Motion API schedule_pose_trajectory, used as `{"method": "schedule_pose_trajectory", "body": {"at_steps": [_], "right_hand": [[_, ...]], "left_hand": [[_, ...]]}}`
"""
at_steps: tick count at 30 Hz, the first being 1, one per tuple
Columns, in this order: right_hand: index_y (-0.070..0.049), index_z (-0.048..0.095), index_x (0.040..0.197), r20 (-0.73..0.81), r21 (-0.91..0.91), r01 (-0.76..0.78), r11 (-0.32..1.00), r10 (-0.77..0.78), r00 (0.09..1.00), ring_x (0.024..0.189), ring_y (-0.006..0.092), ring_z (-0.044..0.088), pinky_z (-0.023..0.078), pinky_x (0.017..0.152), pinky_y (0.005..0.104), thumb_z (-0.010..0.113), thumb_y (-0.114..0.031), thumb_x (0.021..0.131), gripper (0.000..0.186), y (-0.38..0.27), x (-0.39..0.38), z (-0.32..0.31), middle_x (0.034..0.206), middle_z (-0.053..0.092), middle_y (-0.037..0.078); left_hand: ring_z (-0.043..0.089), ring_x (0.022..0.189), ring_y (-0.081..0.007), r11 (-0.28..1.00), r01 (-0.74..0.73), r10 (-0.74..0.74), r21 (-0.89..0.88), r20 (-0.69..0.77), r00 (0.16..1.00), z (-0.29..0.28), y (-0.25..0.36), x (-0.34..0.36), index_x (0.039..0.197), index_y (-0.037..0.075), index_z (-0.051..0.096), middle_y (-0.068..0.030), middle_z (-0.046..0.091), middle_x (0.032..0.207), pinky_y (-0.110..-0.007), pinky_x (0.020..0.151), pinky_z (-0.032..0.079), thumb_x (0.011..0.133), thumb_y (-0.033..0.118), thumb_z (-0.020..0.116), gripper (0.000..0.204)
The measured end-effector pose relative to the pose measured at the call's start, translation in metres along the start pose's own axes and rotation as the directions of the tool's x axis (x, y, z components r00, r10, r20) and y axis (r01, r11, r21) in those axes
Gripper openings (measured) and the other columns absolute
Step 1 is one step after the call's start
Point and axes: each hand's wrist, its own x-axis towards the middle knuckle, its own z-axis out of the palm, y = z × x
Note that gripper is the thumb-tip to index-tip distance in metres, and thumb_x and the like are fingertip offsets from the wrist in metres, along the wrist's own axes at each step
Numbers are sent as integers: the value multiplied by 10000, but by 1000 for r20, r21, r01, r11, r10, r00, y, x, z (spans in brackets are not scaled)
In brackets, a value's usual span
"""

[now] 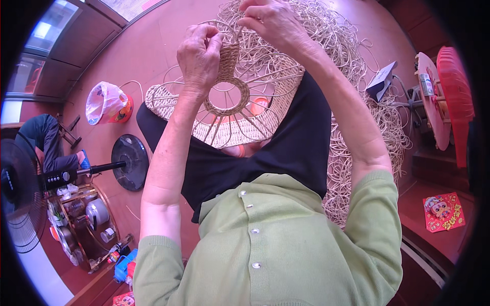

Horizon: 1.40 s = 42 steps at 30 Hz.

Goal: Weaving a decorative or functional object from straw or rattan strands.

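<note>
A round, wheel-like woven piece [283, 84] of pale cord rests across my knees. It has a small braided ring [208, 106] in the middle, thin spokes and a wide woven outer band. Between ring and far edge, one wedge [229, 57] is filled with tan weaving. My left hand [199, 58] grips the upper end of this wedge, thumb and fingers pressed together. Just right of it, my right hand [275, 25] pinches a strand of cord [240, 31] that loops up from the wedge; its fingertips lie near the top edge of the picture.
Loose cord [347, 56] lies heaped on the floor beyond and right of my legs. At left are a lined bin [108, 104], a standing fan [130, 162], a wooden cart [84, 219] and a seated person's legs [48, 143]. A red plastic chair [454, 102] stands at right.
</note>
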Motion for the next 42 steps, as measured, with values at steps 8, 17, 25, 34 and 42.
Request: {"method": "schedule_pose_trajectory", "body": {"at_steps": [8, 17, 25, 34, 42], "right_hand": [[-14, 703, 854, -53, 25, 150, 988, -148, 988, 1004, 272, 579, 445, 909, 447, 629, -258, 902, 260, 5, -21, -3, 993, 651, 115], [-126, 713, 912, -144, -17, 68, 998, -70, 987, 997, 195, 601, 484, 867, 377, 712, -235, 841, 130, -15, -16, 39, 997, 652, 37], [-95, 708, 998, -13, 427, -108, 898, 126, 992, 1023, 208, 631, 506, 910, 369, 642, -319, 913, 249, -30, -6, 28, 1023, 685, 75], [-21, 676, 950, 536, 431, -546, 718, 283, 795, 735, 171, 567, 448, 709, 342, 535, -277, 951, 292, 28, -26, 39, 757, 633, 60], [-101, 677, 974, -500, 772, -37, 634, 643, 581, 606, 115, 562, 509, 569, 275, 639, -146, 907, 89, 31, -8, -30, 754, 606, 2]], "left_hand": [[619, 716, -180, 998, 58, -58, -15, 15, 998, -4, 1, 0, 880, 52, 675, -60, 624, 865, -330, 695, 495, 835, 133, 669, 93], [613, 749, -85, 906, 141, -130, -399, 54, 990, -9, 3, -4, 933, 42, 689, -20, 640, 862, -232, 660, 520, 873, 34, 671, 63], [626, 770, -63, 898, 182, -171, -401, 64, 983, -16, -1, -4, 1100, 53, 660, -22, 667, 874, -197, 674, 521, 924, 62, 637, 177], [645, 723, -73, 813, 283, -306, -510, 39, 951, -17, -2, -2, 1037, 30, 683, -6, 664, 859, -204, 658, 541, 911, 36, 636, 135], [634, 714, -85, 916, 259, -295, -305, -78, 952, -28, 8, -2, 1151, 75, 638, -8, 656, 820, -248, 657, 536, 850, -16, 635, 314]]}}
